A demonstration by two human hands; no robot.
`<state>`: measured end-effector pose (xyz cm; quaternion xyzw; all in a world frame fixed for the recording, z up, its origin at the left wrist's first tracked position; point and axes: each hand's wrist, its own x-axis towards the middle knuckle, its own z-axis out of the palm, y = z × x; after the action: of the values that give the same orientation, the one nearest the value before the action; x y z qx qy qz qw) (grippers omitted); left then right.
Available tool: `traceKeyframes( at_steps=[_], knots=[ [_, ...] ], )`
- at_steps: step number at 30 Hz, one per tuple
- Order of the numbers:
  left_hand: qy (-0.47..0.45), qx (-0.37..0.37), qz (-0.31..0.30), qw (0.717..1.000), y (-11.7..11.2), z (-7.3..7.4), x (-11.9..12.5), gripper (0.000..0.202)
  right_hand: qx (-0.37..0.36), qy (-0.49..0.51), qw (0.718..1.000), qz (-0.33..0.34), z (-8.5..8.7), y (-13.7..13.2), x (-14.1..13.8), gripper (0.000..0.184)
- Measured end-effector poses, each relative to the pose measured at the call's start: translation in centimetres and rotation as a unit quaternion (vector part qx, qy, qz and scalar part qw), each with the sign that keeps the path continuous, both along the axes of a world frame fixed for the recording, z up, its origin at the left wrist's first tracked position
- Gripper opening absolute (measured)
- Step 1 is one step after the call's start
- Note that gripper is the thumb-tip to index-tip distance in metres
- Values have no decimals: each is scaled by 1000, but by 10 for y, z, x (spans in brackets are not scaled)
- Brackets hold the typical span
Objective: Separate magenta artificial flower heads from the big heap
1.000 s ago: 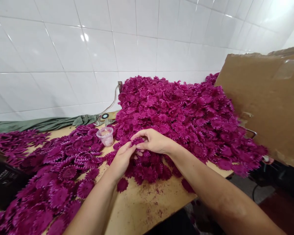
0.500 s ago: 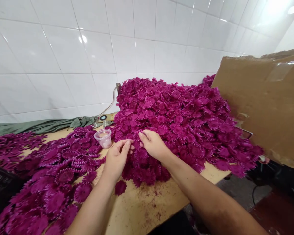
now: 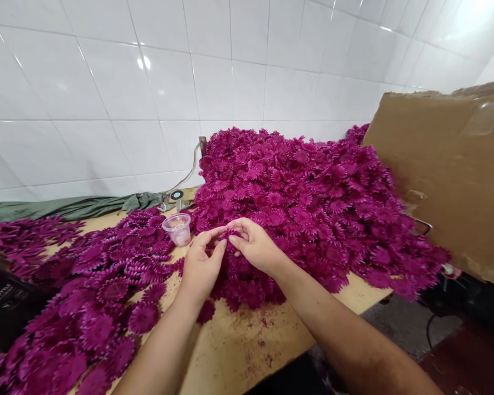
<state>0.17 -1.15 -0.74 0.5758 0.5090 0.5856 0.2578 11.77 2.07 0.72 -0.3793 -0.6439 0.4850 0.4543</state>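
Note:
A magenta artificial flower (image 3: 231,235) is held between my two hands in front of the large flower heap (image 3: 304,186). My left hand (image 3: 202,262) is closed at its left edge, thumb and fingers pinching. From the right, my right hand (image 3: 255,247) pinches the same flower, thumb on the near side. Fingers partly cover the flower, so its underside is hidden. Just left of my left hand stands a small clear plastic cup (image 3: 178,229) with whitish contents. A single loose flower (image 3: 206,311) lies below my left wrist, partly behind the forearm.
Loose flowers (image 3: 113,288) spread over the left of the wooden table (image 3: 226,351). A dark box (image 3: 8,312) stands at the left edge. Green cloth (image 3: 78,207) runs along the tiled wall. A large cardboard box (image 3: 444,175) rises at the right.
My hands have come together; before, they were apart with fingertips pinched. A flower now shows between them. The view has shifted slightly.

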Motion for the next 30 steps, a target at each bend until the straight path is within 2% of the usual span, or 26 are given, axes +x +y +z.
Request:
traceKeyframes(
  at_steps=[4, 8, 10, 12, 14, 18, 19, 22, 23, 25, 28, 30],
  knots=[
    [-20, 1, 8, 1000, -5, 3, 7, 37, 32, -36, 997, -68, -7, 2, 1, 10],
    [-43, -9, -37, 998, -8, 7, 13, 39, 98, -114, 977, -153, -5, 2, 4, 29],
    [-51, -39, -61, 996, -8, 8, 14, 41, 102, -146, 969, -174, -2, 2, 6, 39],
    [-54, -67, -70, 994, -7, 9, 16, 43, 91, -141, 971, -170, 1, 1, 7, 41],
    [-60, -65, -60, 994, -5, 11, 16, 34, 89, -110, 980, -139, 1, 0, 8, 38],
    [-81, -35, 3, 996, 3, 16, 12, 14, 92, -34, 994, -44, -5, -7, 6, 12],
    [-101, -43, 17, 994, 6, 18, 9, 12, 88, -22, 995, -28, -6, -10, 6, 7],
    [-189, -71, 61, 978, 15, 25, -1, 11, 78, -14, 997, -6, -8, -16, 7, 11],
    [-201, -75, 67, 974, 18, 27, -4, 11, 77, -20, 997, -5, -8, -17, 8, 9],
    [-167, -79, 61, 981, 23, 30, -9, 12, 80, -47, 996, -18, -6, -17, 12, 5],
    [-62, -70, 58, 994, 23, 29, -9, 28, 91, -105, 988, -68, -2, -11, 18, 25],
    [-24, -58, 59, 996, 18, 27, -5, 34, 97, -127, 981, -111, 0, -5, 20, 34]
  ],
)
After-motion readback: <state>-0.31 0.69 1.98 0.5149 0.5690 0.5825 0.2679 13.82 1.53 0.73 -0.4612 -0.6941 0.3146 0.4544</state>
